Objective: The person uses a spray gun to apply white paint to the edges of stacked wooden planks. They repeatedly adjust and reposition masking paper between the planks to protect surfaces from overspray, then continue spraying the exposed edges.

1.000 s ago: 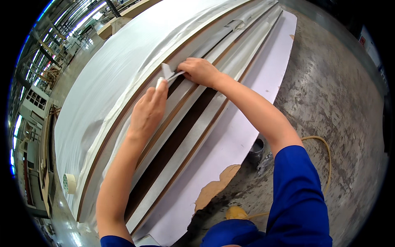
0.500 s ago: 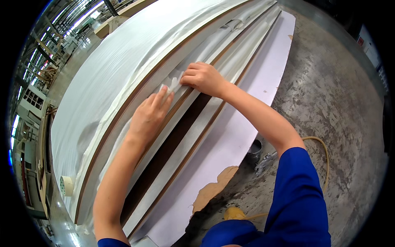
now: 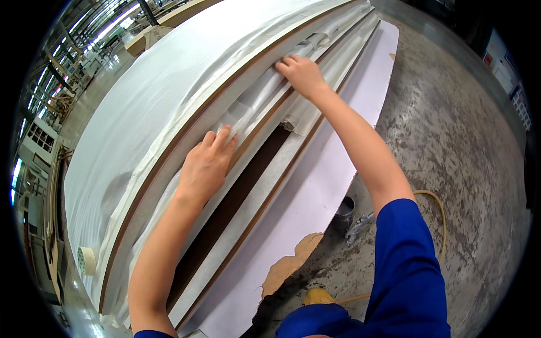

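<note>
Long white wrapped strips (image 3: 262, 193) with brown edges lie lengthwise, one dark slot (image 3: 228, 210) showing between them. A crinkled, translucent white film (image 3: 248, 104) fills the upper groove. My left hand (image 3: 205, 166) rests on that film with fingers bent and spread. My right hand (image 3: 301, 76) is farther up the same groove, its fingertips curled onto the film. A small torn, crumpled end (image 3: 288, 124) of wrapping sits at the top of the dark slot. A cream tape roll (image 3: 87, 261) is at the lower left, on the white sheeting (image 3: 129, 112).
A pale lilac board (image 3: 310, 191) with torn brown patches borders the concrete floor (image 3: 451, 129). A dark bucket (image 3: 345, 213), grey tool (image 3: 358, 227), yellow hose (image 3: 442, 225) and yellow shoe (image 3: 317, 296) are below it. Timber, window frames and machines line the left.
The white piece earlier held between my hands now lies along the upper groove, covering its dark part. My right hand has moved farther up the groove; my left hand has shifted slightly lower.
</note>
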`<state>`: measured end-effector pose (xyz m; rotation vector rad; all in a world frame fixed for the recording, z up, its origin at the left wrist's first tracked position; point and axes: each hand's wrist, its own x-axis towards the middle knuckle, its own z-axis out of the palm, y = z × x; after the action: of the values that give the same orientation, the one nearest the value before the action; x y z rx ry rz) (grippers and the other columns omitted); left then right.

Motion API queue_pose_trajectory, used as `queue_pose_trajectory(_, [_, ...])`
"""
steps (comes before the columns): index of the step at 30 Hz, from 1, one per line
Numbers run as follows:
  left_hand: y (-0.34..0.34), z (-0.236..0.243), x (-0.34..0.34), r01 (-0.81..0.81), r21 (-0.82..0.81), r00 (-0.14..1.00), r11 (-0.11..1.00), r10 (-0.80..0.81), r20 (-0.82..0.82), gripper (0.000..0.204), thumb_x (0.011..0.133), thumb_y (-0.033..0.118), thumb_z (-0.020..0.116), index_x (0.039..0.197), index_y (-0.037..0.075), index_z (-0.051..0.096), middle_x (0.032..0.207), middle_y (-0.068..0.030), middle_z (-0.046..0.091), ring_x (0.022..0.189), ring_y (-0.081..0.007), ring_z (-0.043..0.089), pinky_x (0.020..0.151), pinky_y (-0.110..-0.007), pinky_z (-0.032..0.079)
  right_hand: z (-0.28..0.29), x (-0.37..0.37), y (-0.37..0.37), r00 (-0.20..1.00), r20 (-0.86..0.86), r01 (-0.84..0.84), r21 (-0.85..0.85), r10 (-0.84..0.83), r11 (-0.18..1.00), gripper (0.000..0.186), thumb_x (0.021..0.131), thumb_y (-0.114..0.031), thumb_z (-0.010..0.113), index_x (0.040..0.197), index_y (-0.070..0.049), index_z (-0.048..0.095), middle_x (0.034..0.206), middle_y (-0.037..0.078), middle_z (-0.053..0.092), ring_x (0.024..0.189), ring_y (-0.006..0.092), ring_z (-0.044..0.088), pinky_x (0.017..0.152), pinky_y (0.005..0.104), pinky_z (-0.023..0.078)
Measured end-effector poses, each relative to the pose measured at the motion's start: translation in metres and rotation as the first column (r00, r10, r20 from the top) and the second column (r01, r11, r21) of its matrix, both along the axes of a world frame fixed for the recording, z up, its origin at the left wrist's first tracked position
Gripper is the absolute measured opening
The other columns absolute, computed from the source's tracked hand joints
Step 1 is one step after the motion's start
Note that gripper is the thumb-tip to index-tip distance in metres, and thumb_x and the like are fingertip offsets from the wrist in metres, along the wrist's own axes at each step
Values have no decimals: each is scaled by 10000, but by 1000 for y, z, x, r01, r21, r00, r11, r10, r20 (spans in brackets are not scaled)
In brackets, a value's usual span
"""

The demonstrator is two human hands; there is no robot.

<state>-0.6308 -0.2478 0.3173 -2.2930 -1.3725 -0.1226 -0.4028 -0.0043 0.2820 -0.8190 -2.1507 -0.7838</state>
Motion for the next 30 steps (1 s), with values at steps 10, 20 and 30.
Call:
queue_pose_trajectory(10, [1, -2, -3, -5, -12, 999, 1000, 6, 44, 497, 693, -53, 574, 1180, 39, 610, 1270, -73, 516, 1004, -229, 537, 744, -322, 546, -16, 10, 16, 942, 248, 225, 31, -226, 974, 36, 730, -53, 587, 744, -75, 612, 749, 108, 671, 727, 194, 667, 624, 299, 505])
queue_pose_trajectory(20, [-51, 6, 0, 3, 46, 997, 999, -6, 78, 461, 704, -50, 574, 1144, 70, 636, 1390, -69, 449, 1218, -321, 459, 972, -401, 457, -83, 148, -172, 886, -392, 15, -510, -248, 860, 349, 860, -29, 532, 1208, -13, 552, 1004, 172, 632, 945, 332, 583, 814, 393, 467])
queue_pose_trajectory(30, [-229, -12, -13, 296, -298, 943, 908, -228, 241, 233, 748, 65, 623, 976, 59, 671, 989, -45, 639, 824, -179, 612, 774, -306, 505, -195, 211, -300, 998, 59, 46, -940, 28, 337, 718, 712, -283, 769, 1275, 31, 451, 1239, 212, 537, 1212, 373, 449, 1050, 424, 340])
